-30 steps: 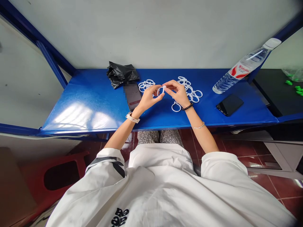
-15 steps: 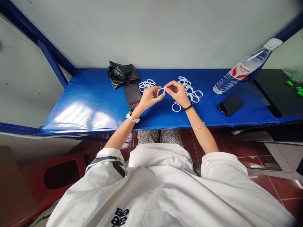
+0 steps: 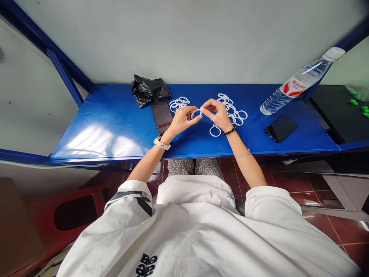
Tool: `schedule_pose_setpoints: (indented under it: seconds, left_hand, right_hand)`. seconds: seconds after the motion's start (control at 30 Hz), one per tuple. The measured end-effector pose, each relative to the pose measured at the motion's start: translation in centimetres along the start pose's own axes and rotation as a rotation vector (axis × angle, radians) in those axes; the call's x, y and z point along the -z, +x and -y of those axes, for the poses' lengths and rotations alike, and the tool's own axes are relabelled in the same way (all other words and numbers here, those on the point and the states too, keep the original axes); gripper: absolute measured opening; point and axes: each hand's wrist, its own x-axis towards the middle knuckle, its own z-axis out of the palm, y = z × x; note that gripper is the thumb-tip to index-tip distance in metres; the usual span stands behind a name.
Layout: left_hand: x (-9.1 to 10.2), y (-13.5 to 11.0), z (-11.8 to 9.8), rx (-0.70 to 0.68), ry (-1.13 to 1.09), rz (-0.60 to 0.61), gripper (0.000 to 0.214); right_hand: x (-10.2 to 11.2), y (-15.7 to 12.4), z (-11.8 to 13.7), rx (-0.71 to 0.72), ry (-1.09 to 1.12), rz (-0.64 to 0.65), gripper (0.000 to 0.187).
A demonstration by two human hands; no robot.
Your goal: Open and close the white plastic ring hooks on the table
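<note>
one bare left hand (image 3: 183,117) pinches the left side of a thin, round, white plastic-looking ring (image 3: 200,111), held above the glossy blue bench (image 3: 129,111); the right hand (image 3: 217,114) pinches its right edge, neither hand nearer.

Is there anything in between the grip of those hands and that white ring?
Nothing visible is. The left hand and the right hand both hold the white ring directly with their fingers, above the blue table. Other white rings lie on the table, none of them in the way.
</note>
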Motion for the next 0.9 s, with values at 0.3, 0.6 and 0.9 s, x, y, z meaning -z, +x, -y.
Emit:
schedule_pose_setpoints:
  seconds: [0.3, 0.6, 0.9]
  left_hand:
    - [-0.1, -0.03, 0.2, -0.001, 0.01, -0.005, 0.033]
    - [-0.09, -0.13, 0.3, 0.0, 0.016, 0.001, 0.037]
    - [-0.12, -0.16, 0.19, -0.02, 0.012, 0.001, 0.034]
  right_hand:
    - [-0.03, 0.03, 0.13, 0.012, -0.019, 0.002, 0.052]
    - [0.03, -0.06, -0.09, 0.023, -0.036, 0.011, 0.045]
    - [0.11, -0.04, -0.36, 0.059, -0.068, 0.013, 0.04]
